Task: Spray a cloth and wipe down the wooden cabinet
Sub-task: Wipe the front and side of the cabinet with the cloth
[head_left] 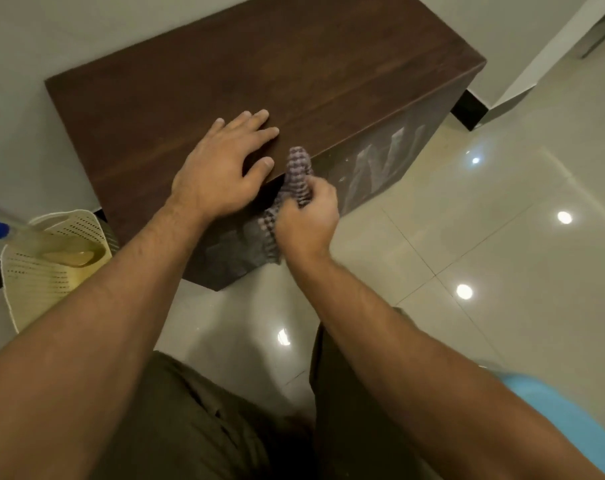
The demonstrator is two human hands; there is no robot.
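Note:
A low dark wooden cabinet (259, 64) stands against the wall, its top bare. My left hand (224, 168) lies flat on the top near the front edge, fingers spread, holding nothing. My right hand (308, 223) is clenched around a checked grey-purple cloth (295, 178), pressed against the cabinet's front face just below the top edge. Part of the cloth sticks up above my fist and part hangs below it. Pale smeared streaks show on the front panel (380, 168) to the right of the cloth. No spray bottle can be made out for certain.
A cream perforated basket (41, 282) stands on the floor left of the cabinet, with a yellowish transparent object (65, 251) lying across it. Glossy tiled floor (484, 237) spreads to the right. A light blue object (553, 410) shows at the lower right.

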